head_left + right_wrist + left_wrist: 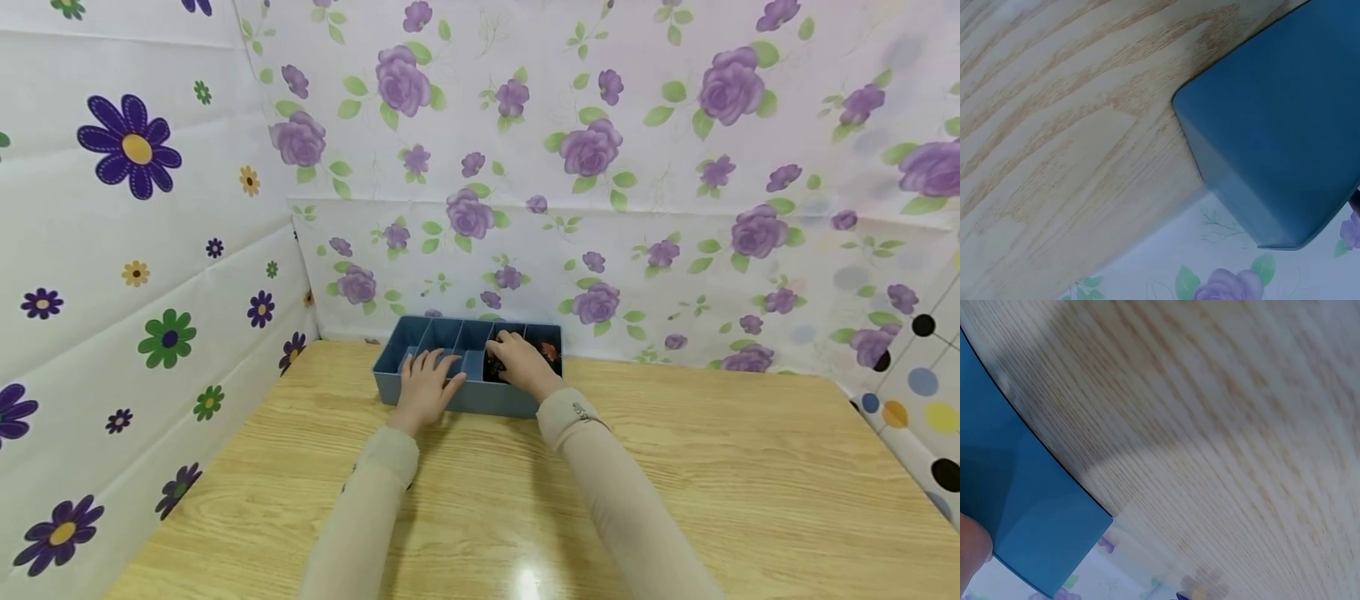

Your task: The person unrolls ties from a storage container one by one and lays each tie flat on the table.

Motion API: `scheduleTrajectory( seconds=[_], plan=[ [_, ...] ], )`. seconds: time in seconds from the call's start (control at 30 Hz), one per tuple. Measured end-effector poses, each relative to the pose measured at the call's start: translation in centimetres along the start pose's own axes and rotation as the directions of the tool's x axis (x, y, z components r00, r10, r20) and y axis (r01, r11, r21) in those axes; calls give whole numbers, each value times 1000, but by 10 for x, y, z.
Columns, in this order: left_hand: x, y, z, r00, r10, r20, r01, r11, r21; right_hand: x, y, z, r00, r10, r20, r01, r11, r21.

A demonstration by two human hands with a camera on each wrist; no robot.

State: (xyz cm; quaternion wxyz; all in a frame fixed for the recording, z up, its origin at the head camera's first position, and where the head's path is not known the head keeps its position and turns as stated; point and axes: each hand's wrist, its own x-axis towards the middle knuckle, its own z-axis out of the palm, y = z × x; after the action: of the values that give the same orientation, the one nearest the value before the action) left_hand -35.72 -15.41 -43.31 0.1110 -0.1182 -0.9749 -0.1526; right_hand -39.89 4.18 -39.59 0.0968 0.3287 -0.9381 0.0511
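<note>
A blue divided box [480, 400] stands on the wooden table against the back wall, with a row of several compartments. Over its front rim lies my left hand [423, 387], fingers spread and slightly bent above the left compartments. My right hand [521, 362] reaches into a right-hand compartment that has dark contents [493, 369]; its fingers bend downward and I cannot tell whether they grip anything. A red and dark thing [550, 352] lies in the rightmost compartment. In the left wrist view a fingertip [972, 547] touches the box's rim.
The wood-grain table [712, 467] spreads in front and to both sides of the box. A flower-print cloth [525, 242] hangs right behind the box, and another patterned cloth [172, 275] borders the table's left side. A dotted cloth [922, 417] lies at the right edge.
</note>
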Motion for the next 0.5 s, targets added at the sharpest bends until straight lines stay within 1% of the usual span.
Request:
scheduleTrajectory(
  seconds=[0.17,0.23,0.4,0.5],
  plan=[
    [0,1,-1,1000,-7,13,7,1000,19,-2,0,-4,1000,-10,6,10,1000,2],
    [-2,2,-1,1000,4,-1,-4,1000,6,-3,0,-5,1000,-14,13,14,1000,3],
    [-6,3,-1,997,41,-71,-43,998,-35,-6,0,-8,999,-33,2,33,999,10],
    [-6,4,-2,996,42,-79,-45,998,-36,-8,1,-12,998,-51,-20,51,998,19]
  ],
)
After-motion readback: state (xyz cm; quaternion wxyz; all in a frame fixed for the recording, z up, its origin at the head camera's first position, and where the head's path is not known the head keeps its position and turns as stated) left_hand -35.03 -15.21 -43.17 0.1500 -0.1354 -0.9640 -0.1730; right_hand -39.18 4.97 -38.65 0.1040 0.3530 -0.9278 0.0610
